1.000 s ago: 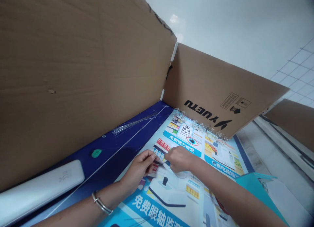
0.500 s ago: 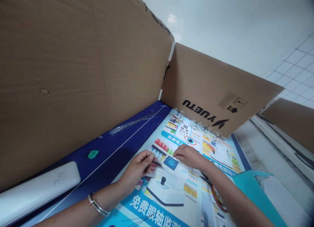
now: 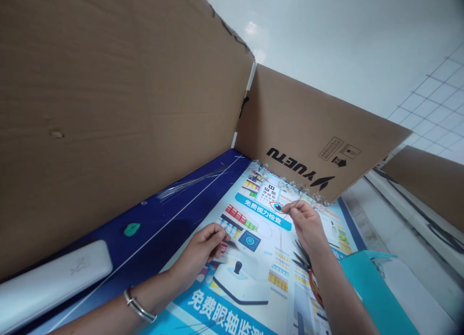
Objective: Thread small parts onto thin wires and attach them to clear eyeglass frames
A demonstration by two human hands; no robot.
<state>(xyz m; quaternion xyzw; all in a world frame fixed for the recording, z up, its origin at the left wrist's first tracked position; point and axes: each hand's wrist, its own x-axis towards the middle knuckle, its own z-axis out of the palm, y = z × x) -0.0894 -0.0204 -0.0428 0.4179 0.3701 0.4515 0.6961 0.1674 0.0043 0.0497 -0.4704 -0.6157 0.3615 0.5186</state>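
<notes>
Two bare hands lay on a printed eye-test poster (image 3: 264, 272). The right hand (image 3: 306, 226) pinched finger and thumb together near the poster's top edge, anything held too fine to tell. The left hand (image 3: 197, 250), nearer the blue border (image 3: 159, 228), lay curled, its grip unclear. A sheaf of thin wires (image 3: 192, 182) lay along that border.
</notes>
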